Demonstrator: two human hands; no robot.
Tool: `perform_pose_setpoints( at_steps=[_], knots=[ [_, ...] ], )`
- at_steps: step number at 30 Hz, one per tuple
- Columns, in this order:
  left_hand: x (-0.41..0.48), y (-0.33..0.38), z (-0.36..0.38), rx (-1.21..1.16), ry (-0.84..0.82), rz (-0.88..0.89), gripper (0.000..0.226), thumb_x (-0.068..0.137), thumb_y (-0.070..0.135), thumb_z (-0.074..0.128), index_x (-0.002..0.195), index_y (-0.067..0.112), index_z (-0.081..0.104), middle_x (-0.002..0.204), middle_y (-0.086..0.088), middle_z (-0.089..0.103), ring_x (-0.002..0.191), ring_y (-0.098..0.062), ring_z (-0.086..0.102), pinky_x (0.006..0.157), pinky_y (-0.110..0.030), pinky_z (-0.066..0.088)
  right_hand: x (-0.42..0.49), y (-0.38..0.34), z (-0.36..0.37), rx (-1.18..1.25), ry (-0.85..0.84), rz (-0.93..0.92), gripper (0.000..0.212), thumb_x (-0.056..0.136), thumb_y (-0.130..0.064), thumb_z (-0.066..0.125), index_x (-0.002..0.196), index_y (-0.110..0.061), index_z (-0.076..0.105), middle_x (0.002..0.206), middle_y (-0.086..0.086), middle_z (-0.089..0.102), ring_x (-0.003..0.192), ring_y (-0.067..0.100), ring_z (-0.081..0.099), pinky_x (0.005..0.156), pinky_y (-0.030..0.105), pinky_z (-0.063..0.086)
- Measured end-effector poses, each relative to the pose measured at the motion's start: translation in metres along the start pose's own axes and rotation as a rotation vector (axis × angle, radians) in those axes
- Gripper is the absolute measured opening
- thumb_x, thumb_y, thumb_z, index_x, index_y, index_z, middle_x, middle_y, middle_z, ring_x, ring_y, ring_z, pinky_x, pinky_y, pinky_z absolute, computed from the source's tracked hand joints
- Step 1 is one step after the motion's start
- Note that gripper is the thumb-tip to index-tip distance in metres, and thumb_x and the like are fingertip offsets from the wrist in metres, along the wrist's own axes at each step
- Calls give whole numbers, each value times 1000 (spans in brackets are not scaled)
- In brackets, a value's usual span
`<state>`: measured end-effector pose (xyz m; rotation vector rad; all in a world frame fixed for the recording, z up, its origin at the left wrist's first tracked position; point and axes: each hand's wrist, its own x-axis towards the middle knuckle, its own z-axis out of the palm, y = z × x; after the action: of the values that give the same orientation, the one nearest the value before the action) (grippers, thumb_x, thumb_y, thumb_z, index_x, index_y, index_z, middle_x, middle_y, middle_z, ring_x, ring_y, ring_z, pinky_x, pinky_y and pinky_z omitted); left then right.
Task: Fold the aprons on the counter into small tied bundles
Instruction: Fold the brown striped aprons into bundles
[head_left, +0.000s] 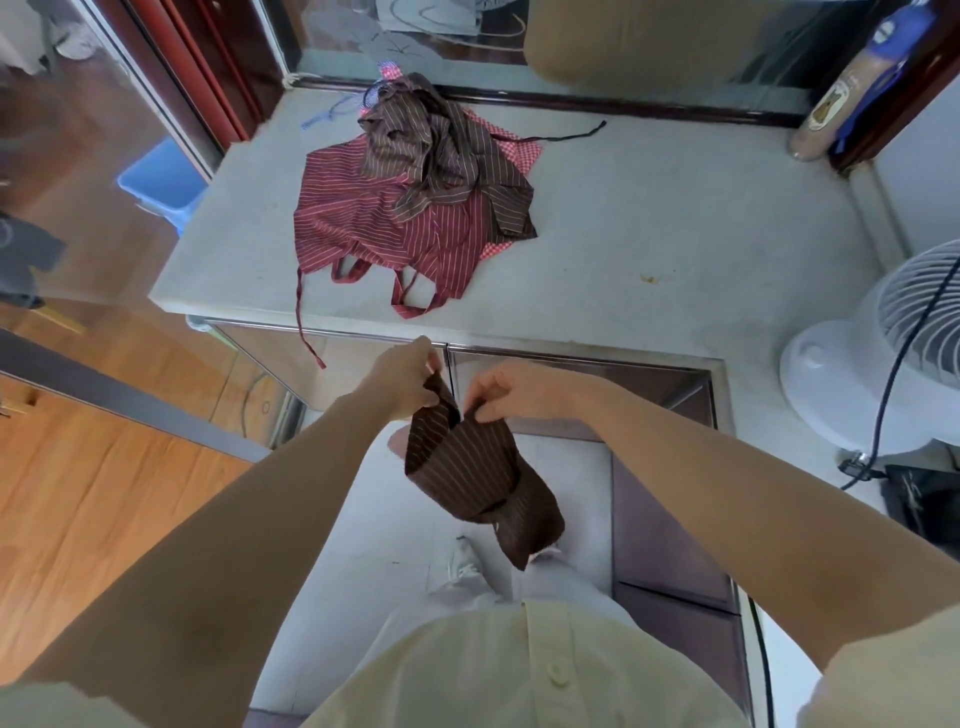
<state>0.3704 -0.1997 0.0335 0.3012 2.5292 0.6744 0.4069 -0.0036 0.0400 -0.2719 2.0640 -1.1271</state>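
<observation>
While I watch through the head camera, I see both hands meeting at the centre of the frame, just below the front edge of the counter (649, 223). The left hand (402, 382) pinches the upper corner of a dark brown striped apron (467, 467), with its fingers curled close together. The right hand (511, 392) pinches the cloth edge just beside it, with thumb and forefinger narrow and the other fingers bent. This apron is folded into a thick roll. It hangs from the 2 hands in the air, not on the counter, and it slants toward the lower right. A dark band crosses it near its lower part.

On the counter, in the upper middle of the frame, the other aprons lie in 1 heap. A red striped apron (384, 234) is spread flat, with 1 strap hanging over the front edge. A crumpled brown striped apron (431, 145) lies on top of it, and a red checked apron (522, 148) lies under both. A white fan (883, 332) stands at the right edge of the frame, and a blue bin (161, 176) is at the upper left, beside the counter.
</observation>
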Motion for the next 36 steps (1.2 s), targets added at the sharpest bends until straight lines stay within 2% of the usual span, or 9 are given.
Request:
perform_pose_setpoints(
  at_steps=[5, 9, 14, 20, 24, 26, 29, 32, 36],
  knots=[
    [4, 22, -4, -51, -78, 115, 46, 77, 5, 75, 113, 13, 49, 101, -7, 67, 90, -26, 63, 80, -41, 55, 1, 2, -5, 136, 285, -46, 18, 88, -7, 69, 103, -13, 62, 90, 1, 71, 83, 9, 67, 81, 23, 49],
    [8, 29, -8, -63, -81, 154, 51, 79, 4, 72, 120, 13, 43, 101, -13, 69, 86, -24, 65, 80, -44, 56, 2, 5, -4, 184, 350, -57, 35, 88, -12, 70, 116, -22, 53, 91, 4, 73, 87, 18, 70, 79, 28, 55],
    [6, 29, -12, -186, -104, 98, 51, 81, 1, 70, 123, 13, 43, 100, -11, 69, 86, -22, 66, 79, -41, 58, 6, 3, -7, 39, 395, -37, 25, 87, -17, 71, 111, -11, 67, 97, 8, 73, 87, 17, 69, 85, 34, 55],
    [5, 11, -18, -216, -148, -62, 35, 88, 15, 60, 122, 10, 58, 117, -7, 61, 104, -27, 60, 84, -37, 53, 10, 8, -13, -110, 687, 30, 24, 90, -24, 67, 107, -7, 69, 101, 8, 72, 92, 20, 65, 80, 29, 45],
    [6, 0, -18, -125, 120, -116, 20, 88, 11, 57, 95, 3, 74, 79, -11, 68, 68, -22, 59, 62, -28, 49, 10, 12, -15, -143, 685, 37, 24, 91, -25, 65, 97, -2, 72, 91, 11, 72, 85, 24, 65, 80, 36, 48],
    [8, -4, -17, -144, 190, -123, 24, 88, 16, 56, 87, -2, 73, 74, -11, 63, 68, -20, 54, 62, -25, 40, 12, 12, -14, -174, 679, 52, 28, 91, -25, 65, 79, 1, 69, 74, 12, 65, 70, 22, 57, 71, 36, 43],
    [1, 2, -20, -135, 341, -26, 25, 89, 29, 58, 102, 12, 70, 98, 6, 63, 90, -13, 57, 78, -28, 44, 12, 12, -16, -154, 709, 58, 38, 90, -22, 66, 56, -9, 56, 59, 7, 50, 57, 15, 44, 63, 32, 32],
    [-9, 25, -23, 96, 527, 241, 37, 86, 27, 64, 123, 24, 63, 122, 10, 63, 100, -12, 61, 79, -29, 50, 10, 7, -17, -143, 717, 56, 23, 90, -25, 66, 78, -6, 71, 71, 3, 65, 67, 16, 55, 64, 28, 35],
    [-1, 47, -7, 250, 314, 242, 61, 86, 13, 61, 144, 22, 42, 130, -3, 60, 105, -26, 62, 79, -38, 50, 5, -10, -14, 20, 641, -8, 15, 91, -19, 67, 92, -4, 70, 62, 0, 65, 54, 9, 60, 57, 12, 44]
  ],
)
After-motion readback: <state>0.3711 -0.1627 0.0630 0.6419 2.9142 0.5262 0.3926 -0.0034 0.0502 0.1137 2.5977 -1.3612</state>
